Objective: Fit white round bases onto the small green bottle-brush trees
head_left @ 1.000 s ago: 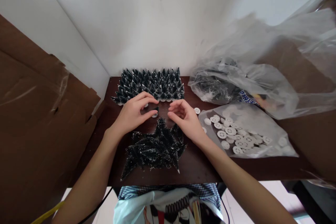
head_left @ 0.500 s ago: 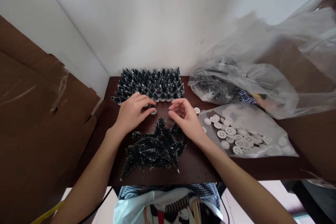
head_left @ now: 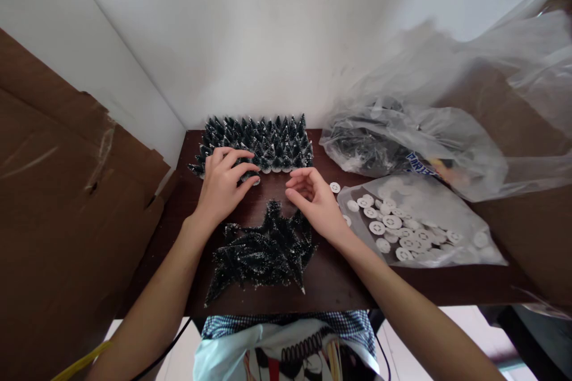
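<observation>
My left hand [head_left: 224, 184] is at the front left of the rows of miniature snow-tipped trees [head_left: 268, 141]. Between its thumb and index finger is one small tree [head_left: 250, 177] on a round white base, partly hidden by the fingers. My right hand [head_left: 314, 201] hovers just right of the middle, its fingers loosely curled and apart from the thumb, with nothing visible in them. In front of both hands lies a heap of loose dark-green trees [head_left: 263, 250], without visible bases.
On the right, a clear bag [head_left: 465, 247] holds many round white bases [head_left: 392, 222]. A loose base [head_left: 335, 187] lies left of it. Behind is a larger plastic bag [head_left: 379, 137] with dark contents. Cardboard [head_left: 67, 190] stands at the left, a white wall [head_left: 268, 41] behind.
My left hand has moved slightly left and away from me, bringing the small tree up to the front of the standing rows. My right hand has hardly moved.
</observation>
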The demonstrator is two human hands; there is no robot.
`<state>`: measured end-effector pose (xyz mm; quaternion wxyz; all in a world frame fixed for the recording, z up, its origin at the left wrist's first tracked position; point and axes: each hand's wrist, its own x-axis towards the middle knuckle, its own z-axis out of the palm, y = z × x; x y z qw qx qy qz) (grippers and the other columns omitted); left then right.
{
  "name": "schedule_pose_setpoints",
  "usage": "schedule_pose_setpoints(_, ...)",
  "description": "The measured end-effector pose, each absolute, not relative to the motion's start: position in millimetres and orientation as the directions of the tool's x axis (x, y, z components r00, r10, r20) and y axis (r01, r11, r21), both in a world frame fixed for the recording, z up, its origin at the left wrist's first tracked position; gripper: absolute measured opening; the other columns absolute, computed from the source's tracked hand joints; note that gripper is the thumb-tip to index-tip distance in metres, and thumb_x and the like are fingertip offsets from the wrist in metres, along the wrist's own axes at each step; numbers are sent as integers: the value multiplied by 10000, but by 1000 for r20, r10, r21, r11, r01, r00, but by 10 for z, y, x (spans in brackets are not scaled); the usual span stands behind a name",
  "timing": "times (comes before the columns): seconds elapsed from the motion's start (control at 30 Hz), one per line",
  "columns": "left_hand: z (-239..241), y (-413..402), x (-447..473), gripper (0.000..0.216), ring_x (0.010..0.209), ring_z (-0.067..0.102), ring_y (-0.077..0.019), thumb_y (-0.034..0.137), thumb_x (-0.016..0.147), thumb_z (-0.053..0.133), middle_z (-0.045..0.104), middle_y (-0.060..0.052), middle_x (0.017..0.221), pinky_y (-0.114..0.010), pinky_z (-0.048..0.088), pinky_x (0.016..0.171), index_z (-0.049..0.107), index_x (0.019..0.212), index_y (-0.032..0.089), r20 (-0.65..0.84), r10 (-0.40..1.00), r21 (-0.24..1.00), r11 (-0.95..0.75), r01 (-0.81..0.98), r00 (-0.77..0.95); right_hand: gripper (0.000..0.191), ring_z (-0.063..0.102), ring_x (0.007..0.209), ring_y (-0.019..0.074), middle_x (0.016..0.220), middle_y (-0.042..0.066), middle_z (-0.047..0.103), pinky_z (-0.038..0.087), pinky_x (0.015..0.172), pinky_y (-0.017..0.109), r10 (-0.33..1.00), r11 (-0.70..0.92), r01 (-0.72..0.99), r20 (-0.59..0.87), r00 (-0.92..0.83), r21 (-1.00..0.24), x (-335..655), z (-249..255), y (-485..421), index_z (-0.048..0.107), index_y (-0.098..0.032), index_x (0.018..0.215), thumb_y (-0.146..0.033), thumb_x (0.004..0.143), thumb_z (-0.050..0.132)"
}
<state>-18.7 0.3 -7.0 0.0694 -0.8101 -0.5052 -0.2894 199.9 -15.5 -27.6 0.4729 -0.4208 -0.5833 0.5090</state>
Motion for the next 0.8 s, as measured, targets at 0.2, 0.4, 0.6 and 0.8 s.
schedule_pose_setpoints(0.2,-109,21,-203,65,1186,509,-308,263,901,682,668,-63,1241,-532,419,974,722,953,260,566,779,225,-460,859,269,240,642,869,164,966,25,636,533,798,337,971,138,36,128,-204,-990,2004,-266,-160,530,-247,1049,-231,837,641)
schedule_pose_setpoints(0.4,-138,42,-231,89,1130,532,-303,287,909,671,690,-73,1160,-521,444,958,734,952,241,586,782,250,-425,870,214,231,640,869,165,961,25,633,527,782,332,969,138,28,130,-210,-990,2006,-259,-161,540,-242,1040,-227,835,647)
schedule_pose_setpoints(0.6,-165,56,-228,95,1123,543,-304,298,907,674,695,-70,1138,-517,450,951,733,949,237,581,792,267,-401,876,185,214,639,879,163,968,27,632,528,792,328,966,145,48,131,-222,-988,2006,-246,-170,547,-237,1031,-223,838,637)
schedule_pose_setpoints(0.8,-178,65,-229,94,1120,545,-302,298,907,669,692,-67,1139,-512,453,945,730,958,247,576,798,273,-392,878,178,194,639,882,158,983,27,634,529,802,323,961,161,68,141,-237,-985,2012,-245,-180,550,-238,1022,-211,847,630)
